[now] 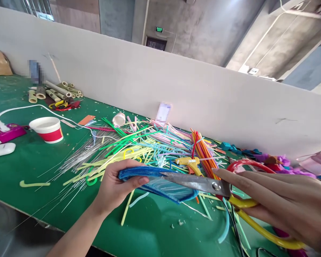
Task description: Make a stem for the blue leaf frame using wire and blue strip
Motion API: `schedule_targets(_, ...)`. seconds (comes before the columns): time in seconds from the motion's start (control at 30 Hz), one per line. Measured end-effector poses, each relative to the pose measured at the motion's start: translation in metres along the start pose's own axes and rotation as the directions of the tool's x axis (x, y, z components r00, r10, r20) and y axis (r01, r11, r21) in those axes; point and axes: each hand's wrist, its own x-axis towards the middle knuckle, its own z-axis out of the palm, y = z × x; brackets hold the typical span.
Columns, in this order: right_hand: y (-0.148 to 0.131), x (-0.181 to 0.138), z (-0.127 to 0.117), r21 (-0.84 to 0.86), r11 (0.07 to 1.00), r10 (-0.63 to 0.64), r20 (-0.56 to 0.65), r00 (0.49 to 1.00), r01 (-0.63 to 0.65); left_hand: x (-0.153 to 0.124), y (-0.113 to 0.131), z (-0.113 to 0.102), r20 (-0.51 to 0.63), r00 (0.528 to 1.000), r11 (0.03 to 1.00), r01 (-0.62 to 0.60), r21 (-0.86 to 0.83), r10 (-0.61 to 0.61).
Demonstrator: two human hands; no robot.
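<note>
My left hand (113, 187) pinches the left end of a flat blue chenille-stem piece (166, 187) between thumb and fingers. It has a dark blue fuzzy rim and lighter blue strands across its middle. My right hand (289, 200) is closed around scissors (200, 182) with red and yellow handles. Their metal blades point left and lie over the blue piece's upper edge, the tip close to my left thumb. The blades look nearly together; whether they touch the fuzz is unclear. Just behind is a yellow glue gun (191, 163).
Loose chenille stems (139, 142) in several colours and thin metal wires (81, 151) cover the green table (77, 228). An orange bundle (204, 151) leans behind the glue gun. At left stand a paper cup (46, 130), a purple power strip (12, 132) and bamboo tubes (56, 93). A pale partition (117, 75) borders the back.
</note>
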Motion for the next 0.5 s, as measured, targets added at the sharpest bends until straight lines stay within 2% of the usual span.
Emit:
schedule_targets(0.1, 0.006, 0.002, -0.001, -0.054, 0.994, -0.095, 0.072, 0.993, 0.099, 0.0, 0.002, 0.002, 0.019, 0.999, 1.0, 0.029, -0.006, -0.029)
schedule_targets(0.2, 0.007, 0.004, -0.002, -0.075, 0.991, -0.105, 0.073, 0.992, 0.11, 0.0, 0.003, 0.006, 0.048, 0.995, 0.996, 0.088, -0.016, -0.087)
schedule_targets(0.3, 0.004, 0.006, -0.001, 0.003, 0.995, -0.1, 0.048, 0.994, 0.1, -0.001, 0.001, 0.007, 0.057, 0.987, 0.988, 0.152, -0.025, -0.15)
schedule_targets(0.4, 0.0, 0.001, 0.007, 0.071, 0.997, 0.022, 0.034, 0.999, -0.024, 0.0, -0.002, 0.005, 0.007, 0.977, 0.976, 0.215, -0.016, -0.215)
schedule_targets(0.5, -0.012, -0.018, 0.026, 0.154, 0.946, 0.275, 0.09, 0.957, -0.286, 0.003, -0.002, 0.003, -0.071, 0.969, 0.97, 0.239, 0.041, -0.236)
